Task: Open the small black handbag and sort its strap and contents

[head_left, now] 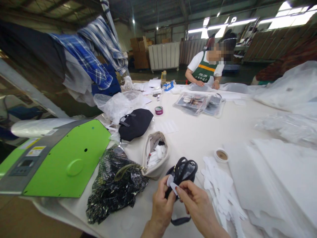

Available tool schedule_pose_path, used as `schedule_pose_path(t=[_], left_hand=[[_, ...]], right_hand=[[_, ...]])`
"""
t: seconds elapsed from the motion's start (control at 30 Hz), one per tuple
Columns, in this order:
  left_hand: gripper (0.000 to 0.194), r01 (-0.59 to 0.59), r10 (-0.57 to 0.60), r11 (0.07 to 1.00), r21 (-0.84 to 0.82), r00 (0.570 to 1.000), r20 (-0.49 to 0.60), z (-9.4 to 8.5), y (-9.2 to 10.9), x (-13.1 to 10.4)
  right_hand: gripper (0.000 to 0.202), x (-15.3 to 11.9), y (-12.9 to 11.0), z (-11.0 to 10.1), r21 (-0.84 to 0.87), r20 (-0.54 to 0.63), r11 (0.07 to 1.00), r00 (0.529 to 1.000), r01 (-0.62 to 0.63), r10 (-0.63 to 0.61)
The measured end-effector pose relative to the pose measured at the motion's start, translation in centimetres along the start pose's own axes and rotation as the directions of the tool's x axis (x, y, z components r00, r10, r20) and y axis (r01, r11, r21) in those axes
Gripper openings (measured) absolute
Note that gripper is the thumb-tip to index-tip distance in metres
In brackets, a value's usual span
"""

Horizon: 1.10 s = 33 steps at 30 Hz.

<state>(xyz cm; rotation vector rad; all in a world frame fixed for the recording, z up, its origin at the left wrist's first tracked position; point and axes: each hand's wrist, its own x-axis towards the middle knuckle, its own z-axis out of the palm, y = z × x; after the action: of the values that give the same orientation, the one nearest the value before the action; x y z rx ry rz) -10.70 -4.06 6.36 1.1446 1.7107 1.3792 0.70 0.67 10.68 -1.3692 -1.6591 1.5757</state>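
Near the table's front edge, my left hand (162, 201) pinches a small white piece (169, 180) between thumb and finger. My right hand (194, 201) has its fingertips closed on a second white piece (174, 188) right beside it. Under and behind both hands lies a black strapped item (185, 168), partly covered by them. A beige pouch (156, 153) stands open to the left, with white and dark contents. White strips (220, 185) are piled to the right of my right hand.
A green machine (69, 158) stands left, beside black shiny plastic (111, 185). Farther back are a black bag (136, 125), purple tape (158, 110) and packed items (192, 102). White sheets (272, 172) lie right. A person (205, 67) works across the table.
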Motion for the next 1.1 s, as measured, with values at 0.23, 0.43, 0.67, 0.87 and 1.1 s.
schedule_pose_path(t=[0.23, 0.43, 0.67, 0.87, 1.1], left_hand=[[0.033, -0.220, 0.226, 0.945, 0.243, 0.974, 0.003, 0.0, -1.0, -0.3], [0.035, -0.439, 0.485, 0.795, 0.418, 0.875, -0.004, 0.4, -1.2, -0.3], [0.039, -0.537, 0.588, 0.700, 0.471, 0.807, 0.047, 0.6, -1.0, -0.4], [0.034, -0.522, 0.561, 0.735, 0.433, 0.827, 0.044, 0.3, -0.8, 0.0], [0.027, -0.322, 0.342, 0.902, 0.287, 0.939, -0.024, 0.8, -0.8, -0.1]], right_hand=[[0.032, 1.0, -0.3, 0.2, 0.123, -0.016, 0.991, 0.999, -0.050, 0.052], [0.028, 1.4, -0.3, 0.2, 0.053, -0.011, 0.995, 0.997, -0.081, 0.082], [0.020, 0.7, -0.3, 0.0, -0.401, 0.024, 0.901, 0.985, 0.168, -0.173], [0.025, 1.3, -3.7, -3.0, -0.566, 0.138, 0.662, 0.848, 0.491, -0.511], [0.011, 4.8, -4.6, -2.8, -0.599, 0.561, 0.532, 0.787, 0.599, -0.256]])
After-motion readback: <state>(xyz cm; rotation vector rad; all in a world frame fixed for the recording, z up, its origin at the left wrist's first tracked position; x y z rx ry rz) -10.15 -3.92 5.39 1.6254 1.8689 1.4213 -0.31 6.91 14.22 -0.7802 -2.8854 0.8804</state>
